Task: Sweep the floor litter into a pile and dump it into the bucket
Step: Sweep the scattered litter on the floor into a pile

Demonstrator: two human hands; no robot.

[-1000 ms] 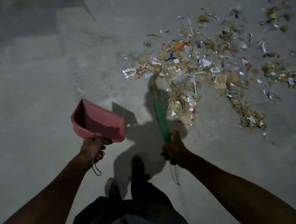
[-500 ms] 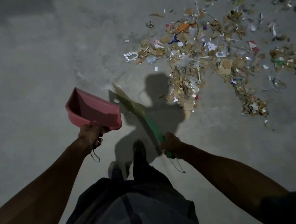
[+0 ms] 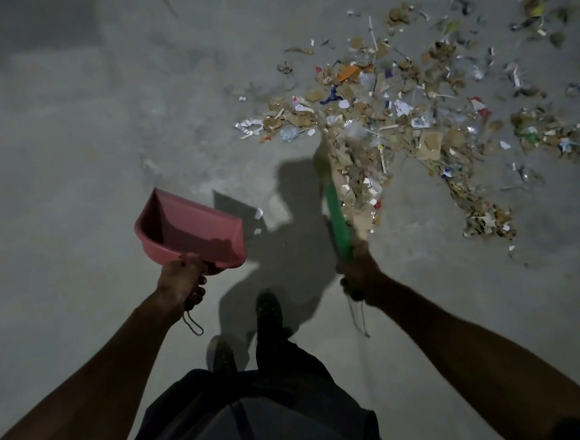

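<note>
My left hand [image 3: 182,282] grips the handle of a pink dustpan [image 3: 193,228], held above the floor with its mouth facing away from me. My right hand [image 3: 359,273] grips the green handle of a broom [image 3: 337,216]. Its pale bristles, blurred, reach into the near left edge of the litter [image 3: 394,116]. That litter is a wide scatter of cardboard scraps, paper bits and wrappers across the upper right of the grey concrete floor [image 3: 72,166]. No bucket is in view.
Two small white scraps [image 3: 258,214] lie on the floor between the dustpan and the broom. My feet in dark shoes [image 3: 267,310] stand below the dustpan, with my shadow stretching ahead. Looser litter [image 3: 550,133] trails off to the right edge.
The broom has swung from the left, near the dustpan, back to the right into the litter's edge. The dustpan has stayed about where it was.
</note>
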